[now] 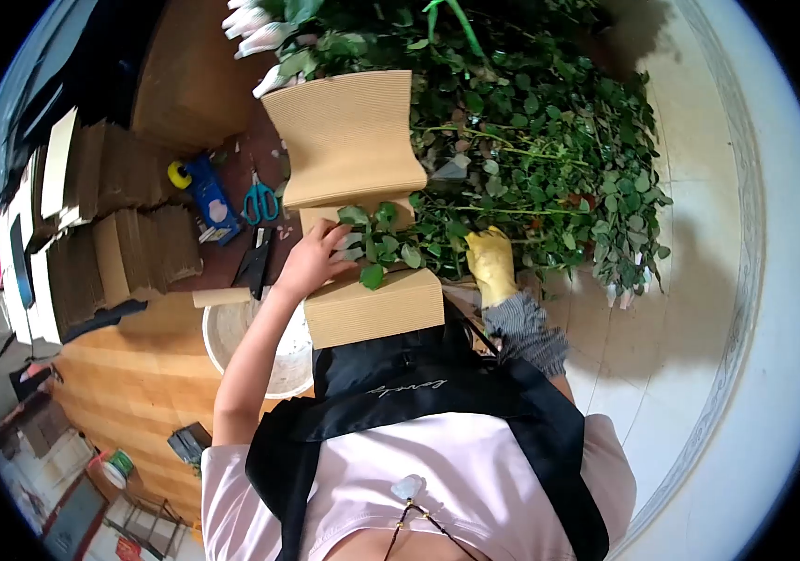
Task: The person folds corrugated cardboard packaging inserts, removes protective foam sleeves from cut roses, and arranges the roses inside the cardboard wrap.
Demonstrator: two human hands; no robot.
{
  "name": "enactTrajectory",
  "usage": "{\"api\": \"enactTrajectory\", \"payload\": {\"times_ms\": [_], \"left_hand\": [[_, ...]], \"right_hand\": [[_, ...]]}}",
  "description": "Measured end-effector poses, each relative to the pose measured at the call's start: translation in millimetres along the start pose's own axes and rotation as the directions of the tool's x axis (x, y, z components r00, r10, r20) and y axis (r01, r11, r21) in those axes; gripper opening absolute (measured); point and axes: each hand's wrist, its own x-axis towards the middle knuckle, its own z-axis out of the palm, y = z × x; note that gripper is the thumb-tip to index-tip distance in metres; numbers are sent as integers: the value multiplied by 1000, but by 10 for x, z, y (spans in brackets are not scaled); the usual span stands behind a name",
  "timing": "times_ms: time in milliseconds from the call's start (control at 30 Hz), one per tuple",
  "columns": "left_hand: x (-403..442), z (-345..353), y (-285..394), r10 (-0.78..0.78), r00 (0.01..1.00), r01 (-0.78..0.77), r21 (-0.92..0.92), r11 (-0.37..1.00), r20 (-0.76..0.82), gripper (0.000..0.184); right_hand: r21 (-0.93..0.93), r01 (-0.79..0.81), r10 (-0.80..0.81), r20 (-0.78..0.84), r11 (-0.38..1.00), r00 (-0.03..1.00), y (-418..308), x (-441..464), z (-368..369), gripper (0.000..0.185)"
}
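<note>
Two hands at a leafy rose-type sprig with green leaves [386, 245], lying across tan corrugated cardboard between an upright, curved upper panel [348, 140] and a folded lower panel [376, 309] nearest the body. Left hand [320, 254], bare: fingers parted in a wide, loosely curved grip at the left end of the sprig, just above the lower panel; firm hold on a leaf or stem not possible to tell. Right hand [490, 257], in a yellow glove with a grey striped sleeve [526, 327]: fingers bent down at the stem side, to the right of the cardboard; closure hidden by foliage, so width of grip impossible to tell.

Beyond and to the right: a large heap of green foliage and stems [540, 159], with flower heads in pale wrapping [264, 37] at its upper left. To the left, on a dark red tabletop [241, 154]: scissors with turquoise handles [259, 203] and, just beside these, a blue tape dispenser with a yellow part [211, 201]. Farther left: stacks of folded brown cardboard [124, 262]. Below the table edge: a round white basin [216, 346], partly hidden behind the left forearm. Against the body: a black apron [400, 374] over a pale pink shirt [456, 449].
</note>
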Motion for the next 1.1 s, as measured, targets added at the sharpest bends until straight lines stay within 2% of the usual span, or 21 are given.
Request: {"api": "enactTrajectory", "payload": {"times_ms": [33,67,133,167,200,233,267,300,333,367,400,467,500,600,667,700,800,900,967,1033,1100], "left_hand": [[-23,-9,48,-23,999,23,-20,1000,-22,60],[-19,18,28,-7,1000,7,-20,1000,-20,60],[-73,93,-43,92,983,-74,115,991,-159,60],[-77,90,-30,117,976,-93,136,986,-184,59],[-65,77,-22,128,974,-102,143,985,-187,59],[-63,74,-9,93,982,-70,140,988,-166,59],[-69,81,8,55,988,-36,135,990,-143,58],[-68,76,17,63,987,-43,140,989,-145,58],[-68,76,24,69,987,-49,142,989,-144,58],[-61,76,27,64,987,-45,126,991,-148,58],[-60,73,27,59,987,-42,110,993,-149,58],[-56,76,30,80,985,-62,117,991,-151,57],[-66,78,33,74,986,-56,124,991,-147,57],[-37,54,58,56,988,-35,143,989,-144,56],[-56,57,61,72,982,-55,100,993,-174,56],[-61,63,45,71,984,-54,104,993,-166,57],[-90,95,-12,61,986,-42,121,992,-158,58],[-99,117,-24,77,978,-54,120,991,-192,58],[-87,109,-23,59,984,-39,117,992,-170,56],[-119,95,-17,26,990,-9,120,993,-139,55],[-117,30,-23,145,983,-126,165,978,-110,52]], "right_hand": [[-21,115,-114,50,993,992,-180,166,-545,23],[99,69,-91,247,993,965,-50,237,-597,39],[455,-240,-1,469,858,883,66,349,-965,53],[300,-395,0,796,868,605,-185,737,-1652,65],[307,-360,34,718,881,695,8,743,-1480,66],[286,-472,139,719,834,681,-272,964,-1918,65],[436,-406,137,528,804,838,-141,1031,-1744,62],[483,-166,59,230,860,971,-75,1171,-1590,58],[472,-35,70,-57,881,996,6,1400,-1300,58],[264,-182,209,-76,947,975,-197,1583,-1400,58],[-215,-55,-14,-305,975,952,-104,1732,-1062,53],[-281,-78,-20,-332,957,943,-133,1875,-655,34],[-282,-90,-10,-334,955,942,-80,1834,-612,34],[-164,15,-103,-543,986,834,-49,1847,-774,16],[-126,-15,-39,-418,992,907,-46,1728,-1047,12],[-206,7,-125,-567,979,814,39,1685,-1156,10],[-229,-124,-66,-676,965,734,379,1350,-1611,10],[-220,-217,52,-577,951,815,689,894,-2105,13],[-58,-89,35,-611,994,791,953,596,-2216,15],[43,-104,110,-537,994,836,797,374,-2370,15],[65,-96,115,-484,993,867,677,199,-2341,15]]}}
